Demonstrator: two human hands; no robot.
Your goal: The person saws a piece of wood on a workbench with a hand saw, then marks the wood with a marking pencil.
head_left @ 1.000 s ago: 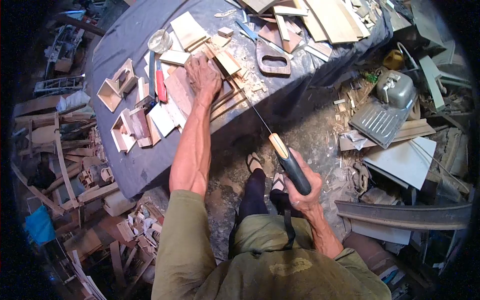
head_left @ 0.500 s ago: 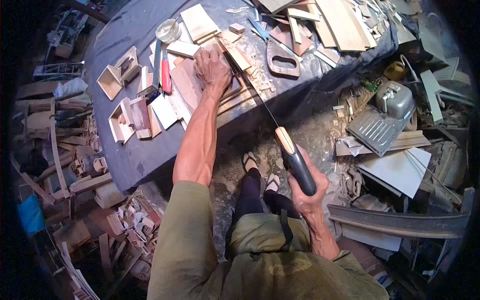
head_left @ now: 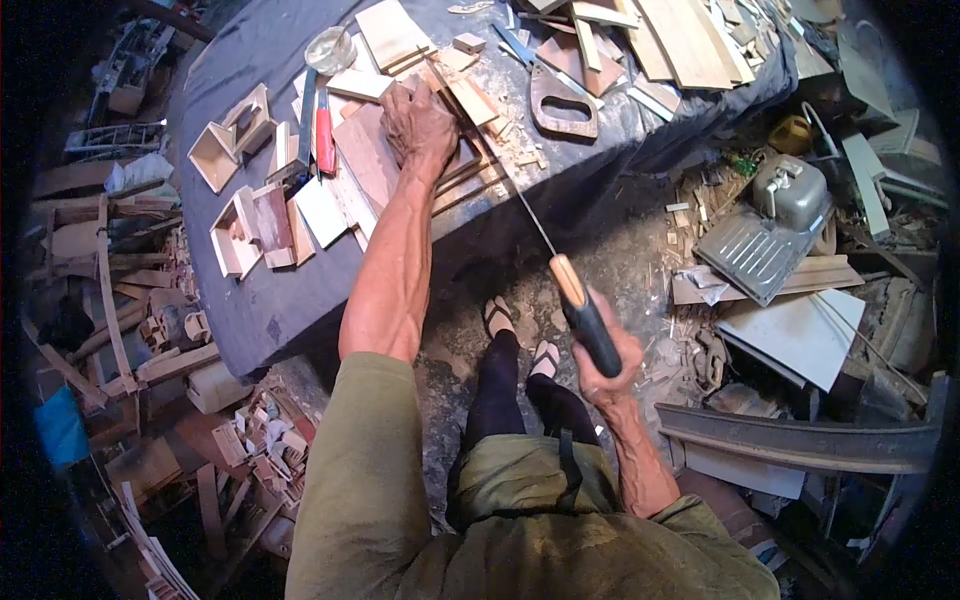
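My right hand is closed around the black-and-wood handle of a handsaw. The saw's thin blade, seen nearly edge-on, runs up and left across the table edge to the wood beside my left hand. That hand bears down with bent fingers on a dark wooden piece, most of which it covers. Right of the blade lies a pale wood strip, with sawdust and chips around it. Whether the teeth are in the wood cannot be made out.
A second handsaw lies right of the work. Small wooden boxes, a red-handled tool and a clear jar are on the left. Boards pile up at the back right. A metal sink and scrap clutter the floor.
My right hand has moved slightly up and left, carrying the saw forward along its line. My left hand keeps its hold on the wood, while the view has shifted a little.
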